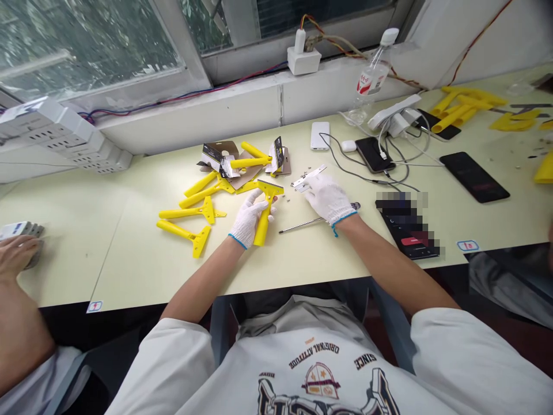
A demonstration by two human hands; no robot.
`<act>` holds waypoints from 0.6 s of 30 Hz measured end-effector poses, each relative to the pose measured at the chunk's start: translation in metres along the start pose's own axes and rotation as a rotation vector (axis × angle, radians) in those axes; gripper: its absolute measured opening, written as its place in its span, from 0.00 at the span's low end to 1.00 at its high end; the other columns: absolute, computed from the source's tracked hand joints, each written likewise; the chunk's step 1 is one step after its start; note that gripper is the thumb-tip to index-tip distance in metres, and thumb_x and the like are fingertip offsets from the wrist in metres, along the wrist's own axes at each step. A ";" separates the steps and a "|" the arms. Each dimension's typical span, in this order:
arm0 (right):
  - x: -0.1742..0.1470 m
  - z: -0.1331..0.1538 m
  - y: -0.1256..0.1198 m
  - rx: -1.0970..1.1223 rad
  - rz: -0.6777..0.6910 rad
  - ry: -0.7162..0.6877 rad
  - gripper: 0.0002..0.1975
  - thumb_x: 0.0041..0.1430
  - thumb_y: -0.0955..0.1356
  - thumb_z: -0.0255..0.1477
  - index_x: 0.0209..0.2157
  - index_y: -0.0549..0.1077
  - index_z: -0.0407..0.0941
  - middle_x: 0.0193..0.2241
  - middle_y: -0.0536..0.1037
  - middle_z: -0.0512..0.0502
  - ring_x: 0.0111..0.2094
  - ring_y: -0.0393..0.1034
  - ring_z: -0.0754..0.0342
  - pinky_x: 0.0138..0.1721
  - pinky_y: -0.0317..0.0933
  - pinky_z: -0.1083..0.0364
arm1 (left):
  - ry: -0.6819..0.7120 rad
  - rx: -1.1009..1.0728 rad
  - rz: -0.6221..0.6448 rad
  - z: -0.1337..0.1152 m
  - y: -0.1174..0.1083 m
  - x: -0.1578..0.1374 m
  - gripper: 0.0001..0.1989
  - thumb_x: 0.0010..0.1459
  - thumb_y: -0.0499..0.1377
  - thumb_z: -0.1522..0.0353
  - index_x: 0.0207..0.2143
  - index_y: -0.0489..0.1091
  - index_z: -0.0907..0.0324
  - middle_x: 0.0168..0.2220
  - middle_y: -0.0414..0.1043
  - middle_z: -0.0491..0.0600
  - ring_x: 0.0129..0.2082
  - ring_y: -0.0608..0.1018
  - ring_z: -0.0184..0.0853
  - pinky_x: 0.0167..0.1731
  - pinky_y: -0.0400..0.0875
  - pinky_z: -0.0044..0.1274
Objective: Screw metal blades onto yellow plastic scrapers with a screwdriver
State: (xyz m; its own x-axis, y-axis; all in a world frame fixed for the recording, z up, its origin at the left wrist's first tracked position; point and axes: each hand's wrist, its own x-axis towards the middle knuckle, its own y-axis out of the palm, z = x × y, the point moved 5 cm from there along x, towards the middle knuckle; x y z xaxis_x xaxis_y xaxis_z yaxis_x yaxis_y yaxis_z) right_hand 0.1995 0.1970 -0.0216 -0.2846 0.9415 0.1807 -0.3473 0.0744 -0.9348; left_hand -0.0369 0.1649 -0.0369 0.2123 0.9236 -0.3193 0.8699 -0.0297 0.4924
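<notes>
My left hand (248,219), in a white knit glove with a blue cuff, is closed around the handle of a yellow scraper (262,225). The scraper's head points away from me and has a dark strip along its edge. My right hand (329,199), gloved the same way, has its bent fingers on flat silver metal plates (317,172). Its fingertips are partly hidden. Tiny screws (305,174) lie around the plates. Beneath and beside my right hand lies a screwdriver (300,225), its shaft pointing left. More yellow scrapers (185,213) lie to my left.
Behind the scrapers lie opened card packages (213,158). A power bank (320,136), cables, phones (475,177) and a plastic bottle (369,80) stand or lie at the right. Stacked white boxes (64,135) are at far left, above another person's hand (17,253) on a small stack.
</notes>
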 end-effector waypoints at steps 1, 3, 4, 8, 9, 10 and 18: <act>-0.001 0.006 0.000 0.005 0.008 -0.028 0.23 0.76 0.70 0.39 0.63 0.75 0.39 0.63 0.73 0.35 0.65 0.70 0.44 0.69 0.65 0.40 | -0.003 0.002 0.008 0.000 0.001 0.000 0.41 0.57 0.70 0.73 0.70 0.63 0.50 0.55 0.81 0.57 0.33 0.81 0.31 0.28 0.75 0.20; -0.004 0.019 0.003 0.016 0.041 -0.093 0.22 0.76 0.70 0.40 0.62 0.76 0.40 0.62 0.75 0.36 0.63 0.71 0.46 0.68 0.66 0.42 | -0.002 0.003 0.025 -0.001 0.002 -0.001 0.40 0.56 0.70 0.73 0.70 0.64 0.51 0.54 0.82 0.57 0.32 0.80 0.31 0.28 0.75 0.20; -0.006 0.025 0.005 0.020 0.061 -0.123 0.22 0.76 0.70 0.40 0.62 0.76 0.40 0.61 0.75 0.36 0.63 0.71 0.46 0.67 0.67 0.42 | 0.001 0.003 0.033 -0.001 0.002 0.000 0.40 0.56 0.70 0.73 0.70 0.64 0.52 0.54 0.82 0.57 0.33 0.80 0.31 0.28 0.75 0.20; -0.012 0.042 0.011 0.026 0.124 -0.195 0.21 0.76 0.70 0.40 0.60 0.77 0.40 0.60 0.76 0.37 0.61 0.73 0.47 0.66 0.69 0.43 | 0.011 -0.001 0.053 0.001 -0.001 0.001 0.40 0.56 0.71 0.72 0.70 0.65 0.52 0.55 0.81 0.57 0.34 0.81 0.32 0.29 0.75 0.21; -0.013 0.044 0.011 0.026 0.135 -0.202 0.21 0.76 0.70 0.40 0.60 0.77 0.40 0.60 0.76 0.37 0.61 0.73 0.47 0.66 0.69 0.43 | 0.012 0.000 0.055 0.001 -0.001 0.001 0.40 0.56 0.71 0.72 0.70 0.65 0.52 0.55 0.81 0.57 0.34 0.82 0.32 0.28 0.75 0.21; -0.013 0.044 0.011 0.026 0.145 -0.207 0.21 0.76 0.70 0.40 0.59 0.77 0.40 0.59 0.76 0.37 0.61 0.73 0.47 0.66 0.69 0.43 | 0.014 0.002 0.055 0.001 -0.001 0.001 0.40 0.56 0.71 0.72 0.69 0.65 0.52 0.55 0.81 0.57 0.34 0.82 0.32 0.28 0.75 0.21; -0.011 0.039 0.012 0.035 0.201 -0.202 0.18 0.76 0.70 0.39 0.56 0.79 0.40 0.58 0.77 0.37 0.60 0.74 0.49 0.66 0.69 0.45 | -0.008 0.018 0.045 0.001 0.001 -0.001 0.42 0.56 0.71 0.72 0.71 0.64 0.51 0.56 0.81 0.57 0.33 0.81 0.31 0.29 0.74 0.21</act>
State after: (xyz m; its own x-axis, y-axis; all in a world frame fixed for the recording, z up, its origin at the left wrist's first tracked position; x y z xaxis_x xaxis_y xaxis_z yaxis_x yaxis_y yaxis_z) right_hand 0.1634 0.1747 -0.0223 -0.5219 0.8514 0.0535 -0.2952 -0.1214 -0.9477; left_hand -0.0354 0.1639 -0.0367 0.2545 0.9183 -0.3033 0.8673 -0.0780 0.4916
